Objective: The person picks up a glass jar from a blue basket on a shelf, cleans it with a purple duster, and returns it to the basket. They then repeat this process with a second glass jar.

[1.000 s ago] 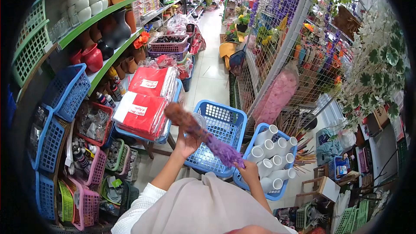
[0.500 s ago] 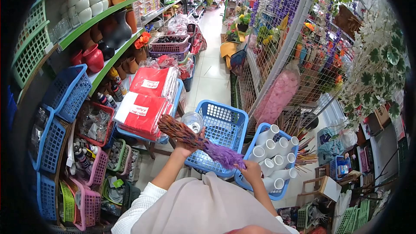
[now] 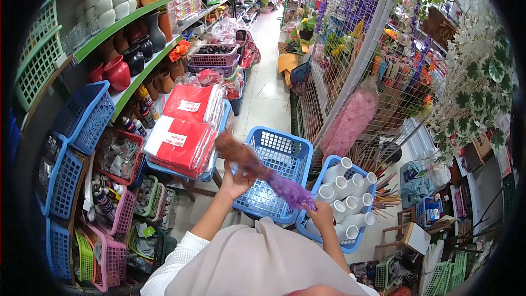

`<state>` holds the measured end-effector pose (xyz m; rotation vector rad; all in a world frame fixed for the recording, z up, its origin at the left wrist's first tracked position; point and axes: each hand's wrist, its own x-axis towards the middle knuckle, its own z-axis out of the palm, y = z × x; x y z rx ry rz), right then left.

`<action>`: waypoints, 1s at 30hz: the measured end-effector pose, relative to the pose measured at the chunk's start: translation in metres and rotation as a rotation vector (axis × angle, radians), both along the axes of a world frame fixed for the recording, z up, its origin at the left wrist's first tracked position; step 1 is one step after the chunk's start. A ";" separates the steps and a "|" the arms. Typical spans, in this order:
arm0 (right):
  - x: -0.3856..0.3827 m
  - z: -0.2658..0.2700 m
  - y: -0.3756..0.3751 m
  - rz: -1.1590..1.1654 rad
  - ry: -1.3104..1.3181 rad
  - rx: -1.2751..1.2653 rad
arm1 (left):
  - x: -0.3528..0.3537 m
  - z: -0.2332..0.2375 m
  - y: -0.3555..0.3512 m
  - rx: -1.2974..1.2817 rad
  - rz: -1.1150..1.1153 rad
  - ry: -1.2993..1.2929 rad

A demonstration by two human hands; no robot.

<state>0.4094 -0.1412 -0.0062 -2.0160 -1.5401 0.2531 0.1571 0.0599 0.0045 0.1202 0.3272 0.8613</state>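
My right hand [image 3: 321, 215] is closed round the purple end of a fluffy duster [image 3: 285, 191], purple near the hand and brown toward its far end. The duster slants up to the left, and its brown end is smeared by motion. My left hand [image 3: 235, 182] is raised with curled fingers at a clear glass vessel, which the duster now mostly hides. Below and beyond both hands stands a blue plastic basket [image 3: 308, 165]. Right of it, near my right hand, another blue basket [image 3: 350, 248] holds several white cylindrical vases [image 3: 339, 182].
Red and white packs [image 3: 183, 140] lie stacked at the left. Shelves carry dark vases [image 3: 134, 57] and white bowls [image 3: 107, 8]. A wire mesh rack [image 3: 350, 66] with artificial flowers stands at the right. A tiled aisle [image 3: 263, 87] runs ahead.
The duster's brown end has swung to the right and across the glass, which was in plain view before. My left hand has shifted slightly.
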 end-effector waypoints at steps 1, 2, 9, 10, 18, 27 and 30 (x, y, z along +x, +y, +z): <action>-0.002 0.002 0.001 -0.076 0.099 -0.002 | -0.003 0.002 0.002 -0.128 -0.067 -0.070; -0.003 0.003 0.001 -0.153 0.198 -0.004 | -0.004 0.002 -0.001 -0.190 -0.077 -0.094; -0.007 -0.003 0.001 0.034 0.063 -0.043 | -0.006 -0.018 0.000 -0.099 -0.040 -0.143; -0.006 -0.009 0.005 -0.055 0.128 -0.055 | -0.008 -0.018 0.002 -0.177 -0.068 -0.141; -0.017 -0.036 0.043 -0.212 0.127 -0.115 | -0.030 -0.022 -0.008 -0.150 -0.057 -0.079; -0.024 -0.078 0.076 0.043 -0.264 -0.064 | -0.070 -0.003 -0.027 -0.006 0.119 0.194; -0.022 -0.071 0.080 0.012 -0.231 -0.144 | -0.090 -0.003 -0.033 0.025 0.111 0.118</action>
